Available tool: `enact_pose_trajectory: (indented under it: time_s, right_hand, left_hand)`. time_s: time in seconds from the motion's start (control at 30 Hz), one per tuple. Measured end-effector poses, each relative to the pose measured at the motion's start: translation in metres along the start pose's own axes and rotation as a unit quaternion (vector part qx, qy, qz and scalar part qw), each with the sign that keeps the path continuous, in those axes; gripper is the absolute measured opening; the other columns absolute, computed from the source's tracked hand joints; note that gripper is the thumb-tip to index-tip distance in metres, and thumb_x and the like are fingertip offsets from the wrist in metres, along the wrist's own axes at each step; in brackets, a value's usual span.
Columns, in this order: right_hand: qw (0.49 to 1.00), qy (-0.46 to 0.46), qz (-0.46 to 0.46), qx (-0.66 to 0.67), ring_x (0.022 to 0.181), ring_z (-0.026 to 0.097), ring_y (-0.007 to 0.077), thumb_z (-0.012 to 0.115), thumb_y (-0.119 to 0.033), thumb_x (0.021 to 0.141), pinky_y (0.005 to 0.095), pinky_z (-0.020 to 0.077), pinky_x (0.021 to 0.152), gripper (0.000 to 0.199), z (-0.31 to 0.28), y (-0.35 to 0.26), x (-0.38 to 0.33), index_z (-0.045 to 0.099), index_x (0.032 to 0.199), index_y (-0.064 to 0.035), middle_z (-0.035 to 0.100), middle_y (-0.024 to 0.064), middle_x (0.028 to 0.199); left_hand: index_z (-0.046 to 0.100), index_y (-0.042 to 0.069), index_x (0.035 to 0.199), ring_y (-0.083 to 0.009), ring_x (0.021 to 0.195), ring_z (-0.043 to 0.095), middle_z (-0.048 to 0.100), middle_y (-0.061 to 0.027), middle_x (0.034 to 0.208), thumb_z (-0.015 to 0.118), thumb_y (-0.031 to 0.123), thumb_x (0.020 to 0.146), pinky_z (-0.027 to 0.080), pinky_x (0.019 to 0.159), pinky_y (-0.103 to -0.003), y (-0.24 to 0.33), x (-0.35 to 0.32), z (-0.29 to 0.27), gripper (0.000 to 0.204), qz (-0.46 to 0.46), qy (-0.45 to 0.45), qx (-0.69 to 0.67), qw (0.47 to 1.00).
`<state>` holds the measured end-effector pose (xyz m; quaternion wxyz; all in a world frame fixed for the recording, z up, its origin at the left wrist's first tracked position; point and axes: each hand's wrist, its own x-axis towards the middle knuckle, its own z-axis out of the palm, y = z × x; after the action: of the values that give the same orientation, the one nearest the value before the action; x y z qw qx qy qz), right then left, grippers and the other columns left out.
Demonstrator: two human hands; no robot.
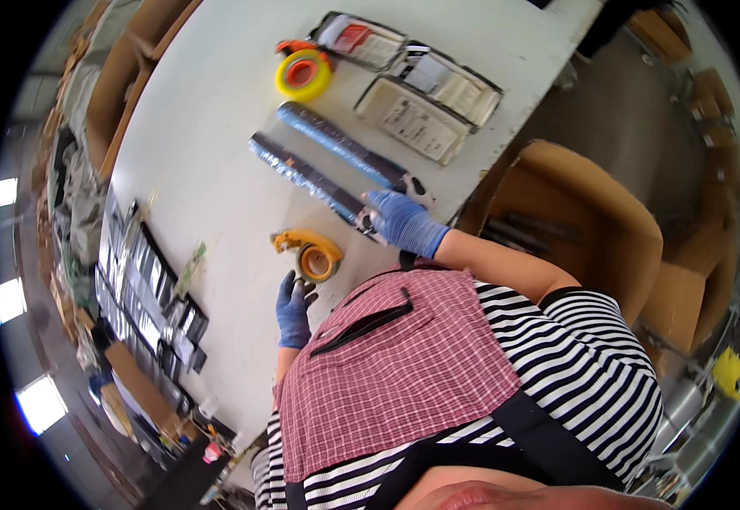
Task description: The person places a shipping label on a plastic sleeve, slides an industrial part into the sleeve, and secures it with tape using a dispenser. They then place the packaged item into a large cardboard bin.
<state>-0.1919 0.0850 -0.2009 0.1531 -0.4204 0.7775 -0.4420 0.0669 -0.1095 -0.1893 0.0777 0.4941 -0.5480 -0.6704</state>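
Note:
Two long, slim, dark packages in shiny bluish film lie slantwise, almost side by side, on the white table point(217, 110). My right hand point(405, 224), in a blue glove, closes about the right end of the nearer package point(306, 177). Just beyond it lies the right end of the farther package point(336, 143). My left hand point(293, 310), also gloved, is low by the table's near side, thumb and fingers apart, with nothing visible in it. Close above its fingertips sits a yellow tape dispenser point(317, 257) with a tape roll.
A second tape dispenser with a yellow roll point(303, 76) lies farther back, beside white open boxes point(416, 119) holding papers. Flat, dark-edged plastic-wrapped packs point(142, 285) cover the table's left side. An open cardboard box point(569, 200) stands off the right edge, dark long items inside.

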Motion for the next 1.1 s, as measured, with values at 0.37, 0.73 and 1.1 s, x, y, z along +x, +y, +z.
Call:
enact_pose_trajectory:
  time_s: [0.37, 0.73, 1.1]
  right_hand:
    - [0.956, -0.191, 0.213, 0.061, 0.073, 0.066, 0.0258, 0.066, -0.021, 0.079, 0.0359, 0.0533, 0.066, 0.053, 0.012, -0.048, 0.071, 0.051, 0.124, 0.0011, 0.066, 0.0163, 0.086]
    - [0.846, -0.198, 0.247, 0.428, 0.076, 0.066, 0.0196, 0.070, -0.022, 0.080, 0.0346, 0.0586, 0.063, 0.052, 0.064, -0.166, 0.029, 0.050, 0.124, -0.0010, 0.062, 0.0145, 0.098]
    - [0.948, -0.267, 0.158, -0.063, 0.079, 0.064, 0.0318, 0.074, -0.021, 0.074, 0.0398, 0.0524, 0.074, 0.045, 0.212, -0.158, 0.012, 0.057, 0.111, 0.0005, 0.063, 0.0134, 0.086]
  left_hand:
    - [0.051, 0.001, 0.135, -0.0214, 0.093, 0.065, 0.061, -0.0132, 0.115, 0.059, 0.011, 0.095, 0.056, 0.076, -0.032, -0.063, -0.022, -0.050, 0.043, 0.047, 0.017, -0.064, 0.997]
    - [0.059, 0.000, 0.126, -0.0121, 0.088, 0.061, 0.066, -0.0050, 0.100, 0.064, 0.016, 0.094, 0.051, 0.074, -0.026, -0.084, 0.017, -0.204, 0.036, 0.206, 0.099, 0.057, 0.972]
    - [0.059, 0.008, 0.127, -0.0353, 0.113, 0.059, 0.062, -0.0173, 0.123, 0.059, 0.016, 0.091, 0.041, 0.104, -0.038, 0.074, 0.123, -0.443, 0.036, 0.387, 0.330, 0.446, 0.737]
